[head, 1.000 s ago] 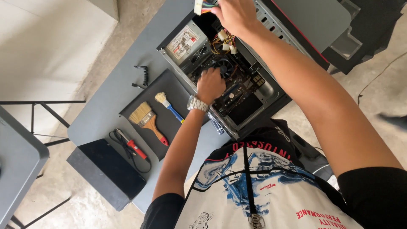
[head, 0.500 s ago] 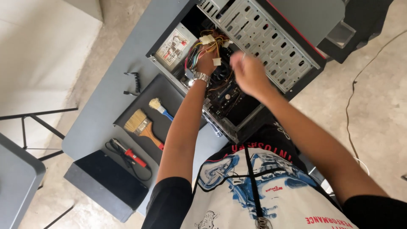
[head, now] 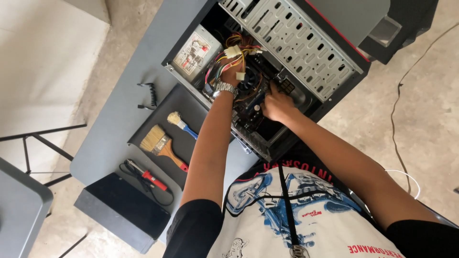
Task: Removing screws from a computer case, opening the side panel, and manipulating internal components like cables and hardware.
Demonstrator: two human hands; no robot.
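An open black computer case [head: 306, 52] lies on its side on a grey table [head: 119, 124]. My left hand [head: 231, 76], with a metal watch on the wrist, reaches in among the coloured power cables [head: 237, 48] with white connectors, next to the silver power supply [head: 195, 51]. Its fingers are closed in the cable bundle. My right hand [head: 276, 104] rests on the motherboard [head: 248, 107] beside the round cooler fan [head: 248, 80], fingers curled at a dark connector. What the fingertips grip is hidden.
A dark side panel [head: 186, 102] on the table carries a wide wooden brush [head: 161, 145] and a small blue-handled brush [head: 180, 123]. A red-handled tool with a black cord [head: 150, 179], a black clip [head: 149, 94] and a black box [head: 122, 210] lie nearby. A second grey table [head: 19, 210] stands left.
My right hand has come down from the case's upper edge onto the motherboard. My left hand has moved up into the cable bundle. The view has shifted closer to the case.
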